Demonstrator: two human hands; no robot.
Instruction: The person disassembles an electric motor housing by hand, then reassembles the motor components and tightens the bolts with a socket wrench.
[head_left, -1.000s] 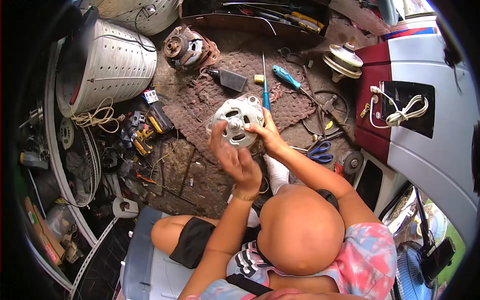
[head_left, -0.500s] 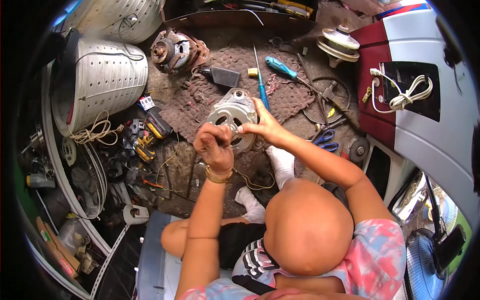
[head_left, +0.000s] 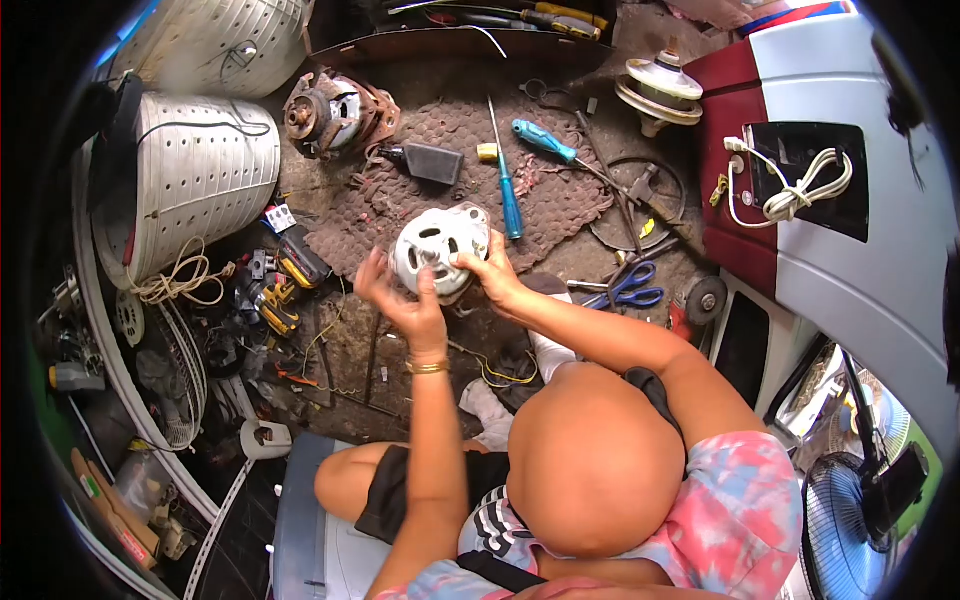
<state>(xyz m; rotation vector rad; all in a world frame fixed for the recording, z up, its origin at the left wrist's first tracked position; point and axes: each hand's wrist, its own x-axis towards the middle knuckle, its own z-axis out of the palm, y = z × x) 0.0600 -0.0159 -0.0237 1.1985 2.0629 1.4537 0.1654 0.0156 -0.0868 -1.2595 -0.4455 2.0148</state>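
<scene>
A silver electric motor (head_left: 436, 233) with a slotted round end cover is held up above the floor mat. My right hand (head_left: 494, 275) grips its right side, the thumb lying on the cover near the centre. My left hand (head_left: 405, 305) is at the motor's lower left, fingers spread and slightly blurred. Its thumb reaches the front of the cover by the central hub; whether it presses there I cannot tell. The motor's underside and my right fingertips behind it are hidden. A blue-handled screwdriver (head_left: 511, 205) lies on the mat just beyond.
The woven mat (head_left: 370, 215) also bears a dark plastic bottle (head_left: 435, 165) and a second screwdriver (head_left: 545, 140). A rusty motor (head_left: 335, 112) stands behind. Blue-handled scissors (head_left: 630, 288) lie right, a yellow drill (head_left: 275, 305) left. A perforated drum (head_left: 205, 180) and washing machine body (head_left: 840, 90) flank the floor.
The motor has tilted, so its slotted cover faces up more. My left hand has gone from curled fingers over the centre to spread fingers at the left side. The right hand keeps its hold.
</scene>
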